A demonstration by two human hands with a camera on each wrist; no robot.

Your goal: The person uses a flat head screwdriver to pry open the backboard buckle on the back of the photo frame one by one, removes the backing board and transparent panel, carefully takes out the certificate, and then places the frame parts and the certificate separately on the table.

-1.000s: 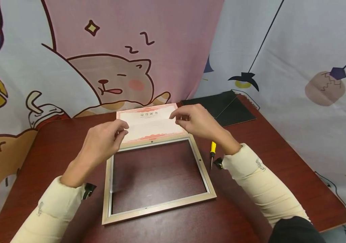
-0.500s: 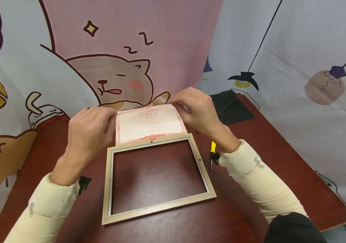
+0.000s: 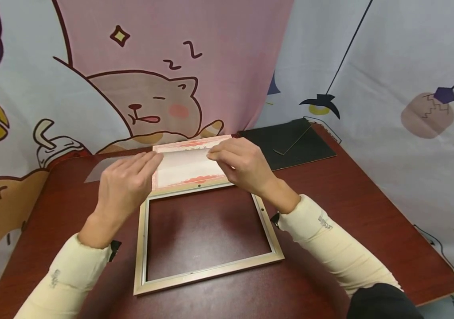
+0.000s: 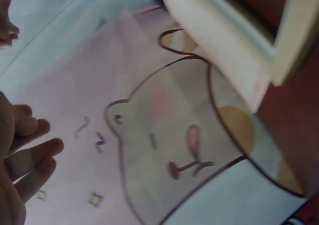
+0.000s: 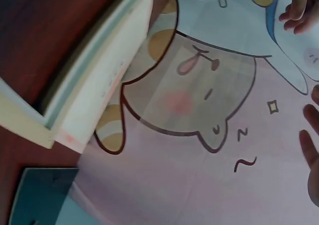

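Both hands hover over the back of the table. My left hand (image 3: 125,184) and my right hand (image 3: 244,166) pinch a thin clear plastic sheet (image 3: 185,159) between them; its upper edge blurs the printed heading beneath. That heading belongs to a white certificate (image 3: 179,176) with a red ornamental border. In front of it lies a picture frame (image 3: 139,248), pale gold with a silver inner lip, tabletop showing through its opening. In the left wrist view the left fingers (image 4: 42,160) are bent, and the sheet shows only as faint haze. Right fingers (image 5: 309,135) are partly cut off at that view's edge.
A dark backing board (image 3: 299,146) with a thin wire-like line on it lies at the back right of the red-brown table (image 3: 354,230). A pale translucent patch (image 3: 101,170) shows left of the left hand. Cartoon-printed fabric (image 3: 195,53) hangs directly behind the table.
Both hands rose outward to the certificate's far corners, then came closer together and nearer the frame. The heading grew hazy behind the clear sheet. The yellow-handled screwdriver is now hidden by the right arm.
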